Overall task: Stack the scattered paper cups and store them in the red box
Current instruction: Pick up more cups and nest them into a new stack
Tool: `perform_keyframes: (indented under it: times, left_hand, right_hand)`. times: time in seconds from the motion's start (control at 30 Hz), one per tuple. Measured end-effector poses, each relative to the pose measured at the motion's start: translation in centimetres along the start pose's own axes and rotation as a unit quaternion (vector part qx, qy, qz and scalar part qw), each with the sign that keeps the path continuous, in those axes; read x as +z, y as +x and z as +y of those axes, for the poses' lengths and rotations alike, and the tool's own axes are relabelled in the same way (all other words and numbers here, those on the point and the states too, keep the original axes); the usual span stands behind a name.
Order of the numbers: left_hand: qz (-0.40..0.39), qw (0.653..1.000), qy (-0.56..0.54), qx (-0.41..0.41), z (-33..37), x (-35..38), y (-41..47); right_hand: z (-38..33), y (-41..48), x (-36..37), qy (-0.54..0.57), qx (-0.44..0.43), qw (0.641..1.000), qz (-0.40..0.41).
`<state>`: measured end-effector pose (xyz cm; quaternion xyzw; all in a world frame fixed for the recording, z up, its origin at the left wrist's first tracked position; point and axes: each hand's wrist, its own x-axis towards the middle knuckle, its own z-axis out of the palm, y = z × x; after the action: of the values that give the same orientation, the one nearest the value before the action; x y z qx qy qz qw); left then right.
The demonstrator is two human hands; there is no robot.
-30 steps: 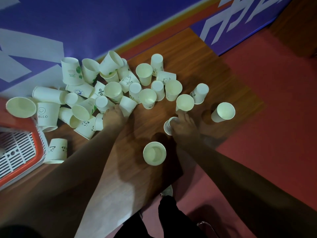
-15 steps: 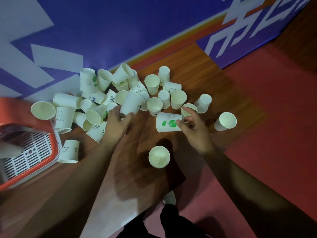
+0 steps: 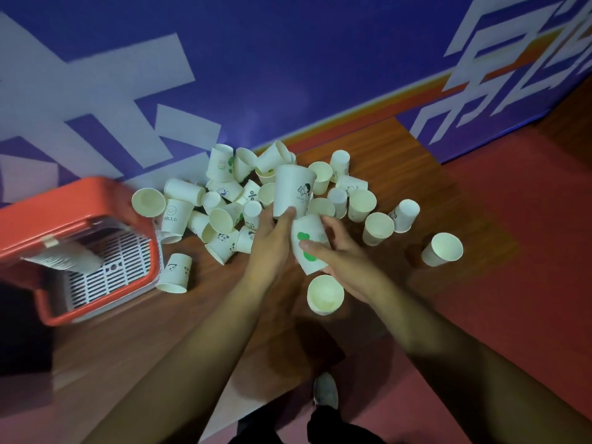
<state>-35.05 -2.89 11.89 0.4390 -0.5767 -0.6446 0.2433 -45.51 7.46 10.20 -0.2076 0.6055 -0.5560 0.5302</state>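
Above the wooden tabletop (image 3: 400,149), a white paper cup with a black figure print (image 3: 293,195) is gripped by the left hand (image 3: 272,241); a white green-blotched paper cup (image 3: 309,243) is gripped by the right hand (image 3: 339,254), rims nearly touching. The red plastic box (image 3: 64,206) sits far left.

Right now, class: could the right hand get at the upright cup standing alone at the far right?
Probably not yet: the right hand holds the green-print cup. The path to the lone cup looks clear.
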Motion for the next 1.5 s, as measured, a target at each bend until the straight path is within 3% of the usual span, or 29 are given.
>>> perform_keyframes:
  times: [0.27,0.4,0.53,0.7,0.83,0.9,1.0,1.07,1.27,1.33,1.43,1.5]
  left_hand:
    - [0.008,0.991,-0.120,-0.057,-2.3,-3.3,-0.2]
    - [-0.014,0.986,-0.147,-0.078,-3.8,-4.1,-0.9]
    - [-0.053,0.980,-0.171,-0.085,-4.6,-4.5,-1.9]
    - [-0.084,0.981,-0.154,-0.084,-5.5,-5.0,-2.3]
    - [-0.133,0.978,-0.134,-0.091,-6.7,-5.3,-2.6]
    - [-0.161,0.978,-0.106,-0.085,-7.4,-5.3,-2.6]
    - [-0.200,0.977,-0.032,-0.064,-7.7,-5.2,-2.6]
    - [-0.244,0.967,-0.005,-0.068,-7.7,-4.9,-2.9]
    - [-0.309,0.947,0.047,-0.075,-8.2,-4.6,-2.5]
    - [-0.280,0.955,0.081,-0.057,-8.2,-5.3,-1.8]
    - [-0.119,0.976,0.181,-0.007,-8.0,-6.9,0.2]
    - [-0.040,0.941,0.337,0.020,-8.4,-8.4,2.3]
  right_hand:
    - [2.3,-1.9,-2.4,-0.202,-0.015,0.976,0.076]
    - [4.7,-2.2,-2.4,-0.250,-0.036,0.962,0.107]
    - [7.5,-2.0,-1.8,-0.364,-0.035,0.920,0.141]
    - [10.4,-2.6,-1.8,-0.486,-0.090,0.861,0.122]
    - [10.8,-3.2,-2.4,-0.549,-0.054,0.832,0.063]
    - [9.6,-3.6,-2.8,-0.481,-0.031,0.872,0.090]
    - [6.3,-3.9,-2.5,-0.202,-0.026,0.970,0.137]
    - [4.6,-3.8,-2.0,-0.130,-0.036,0.982,0.130]
    - [3.1,-3.8,-1.1,-0.188,-0.071,0.971,0.132]
    - [3.5,-4.0,-1.5,-0.207,-0.073,0.966,0.136]
    - [4.8,-4.5,-2.4,-0.285,-0.060,0.946,0.141]
    - [5.8,-4.7,-2.8,-0.356,-0.057,0.922,0.144]
